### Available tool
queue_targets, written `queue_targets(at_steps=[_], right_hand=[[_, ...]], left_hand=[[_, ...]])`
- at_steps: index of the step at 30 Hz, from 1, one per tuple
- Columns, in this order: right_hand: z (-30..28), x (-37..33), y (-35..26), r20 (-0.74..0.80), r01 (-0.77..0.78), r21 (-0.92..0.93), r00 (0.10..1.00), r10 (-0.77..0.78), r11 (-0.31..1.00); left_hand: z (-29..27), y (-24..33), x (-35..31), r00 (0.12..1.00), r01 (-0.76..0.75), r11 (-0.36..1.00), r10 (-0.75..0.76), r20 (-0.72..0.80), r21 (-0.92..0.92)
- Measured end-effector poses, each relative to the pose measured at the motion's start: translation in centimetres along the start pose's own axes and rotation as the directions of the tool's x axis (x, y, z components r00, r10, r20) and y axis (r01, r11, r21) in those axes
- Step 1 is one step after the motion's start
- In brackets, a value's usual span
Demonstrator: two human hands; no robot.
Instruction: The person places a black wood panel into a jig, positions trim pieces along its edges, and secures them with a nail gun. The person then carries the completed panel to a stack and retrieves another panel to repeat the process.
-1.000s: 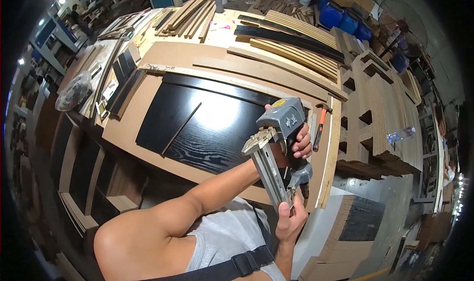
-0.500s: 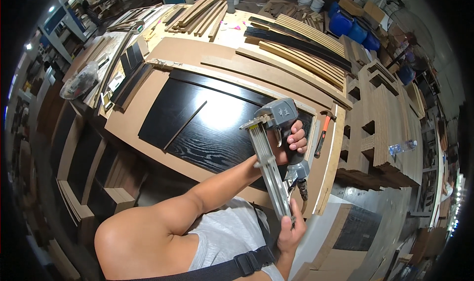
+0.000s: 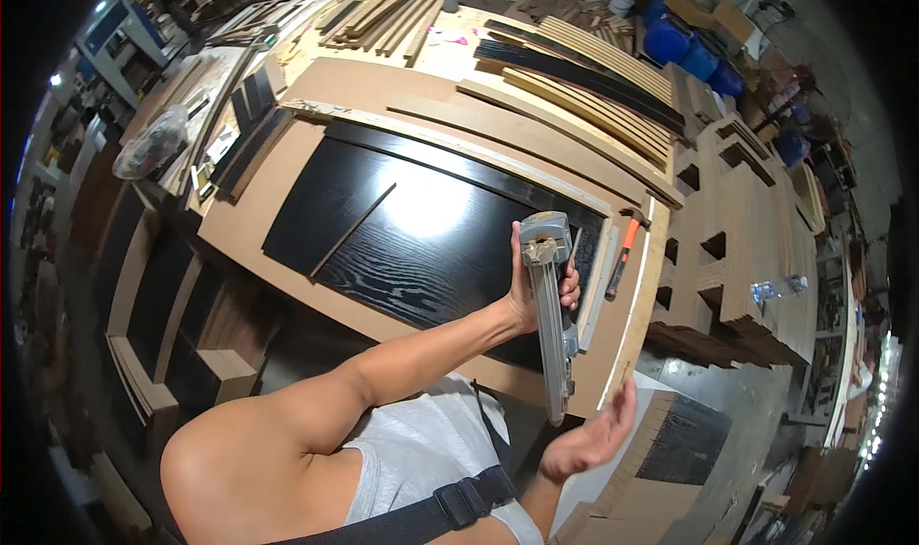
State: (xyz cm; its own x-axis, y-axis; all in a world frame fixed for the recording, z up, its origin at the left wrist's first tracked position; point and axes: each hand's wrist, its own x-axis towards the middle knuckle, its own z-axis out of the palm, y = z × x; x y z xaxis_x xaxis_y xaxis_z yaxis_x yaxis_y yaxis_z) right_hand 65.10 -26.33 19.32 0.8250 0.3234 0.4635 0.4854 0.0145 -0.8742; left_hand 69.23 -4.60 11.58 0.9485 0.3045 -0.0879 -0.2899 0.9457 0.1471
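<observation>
My left hand is wrapped around the handle of a grey pneumatic nail gun, lifted above the near right part of the bench. The gun's long metal magazine runs down toward my body, and its nose end faces me. My right hand is apart from the gun, to the right of the magazine's lower end. Its fingers are stretched out and slightly blurred, with nothing in them. Beneath the gun lies a black wood-grain panel, with a thin dark strip resting across it.
An orange-handled hammer lies near the bench's right edge. Long boards and wood strips lie beyond the panel. Stacked notched boards stand at right, with a plastic bottle on them. Board assemblies stand at lower left.
My right hand has let go of the magazine and moved right, opening. The nail gun has turned in my left hand, its nose end swinging toward me.
</observation>
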Motion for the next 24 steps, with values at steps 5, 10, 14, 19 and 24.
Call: queue_targets(at_steps=[5,10,14,19,24], right_hand=[[5.5,1.1,0.2,-0.319,0.155,0.083,0.94,-0.121,0.984],[7.1,3.1,-1.7,-0.016,0.113,-0.112,0.993,-0.115,0.987],[7.6,1.2,-1.2,0.237,0.19,-0.312,0.964,-0.117,0.931],[15.5,-1.3,-1.6,0.589,-0.045,-0.422,0.745,0.312,0.905],[22.5,-3.8,-2.0,0.479,-0.221,-0.498,0.736,0.479,0.838]], left_hand=[[-0.4,1.6,-1.2,0.997,-0.056,0.998,0.056,-0.048,-0.003],[1.7,3.3,-3.7,0.887,-0.139,0.955,0.238,-0.396,0.263],[-1.0,6.9,-7.3,0.884,-0.157,0.887,0.322,-0.338,0.435],[-0.3,10.1,-10.3,0.835,-0.022,0.796,0.347,-0.427,0.605],[1.4,16.1,-14.4,0.95,0.148,0.457,0.182,-0.255,0.877]])
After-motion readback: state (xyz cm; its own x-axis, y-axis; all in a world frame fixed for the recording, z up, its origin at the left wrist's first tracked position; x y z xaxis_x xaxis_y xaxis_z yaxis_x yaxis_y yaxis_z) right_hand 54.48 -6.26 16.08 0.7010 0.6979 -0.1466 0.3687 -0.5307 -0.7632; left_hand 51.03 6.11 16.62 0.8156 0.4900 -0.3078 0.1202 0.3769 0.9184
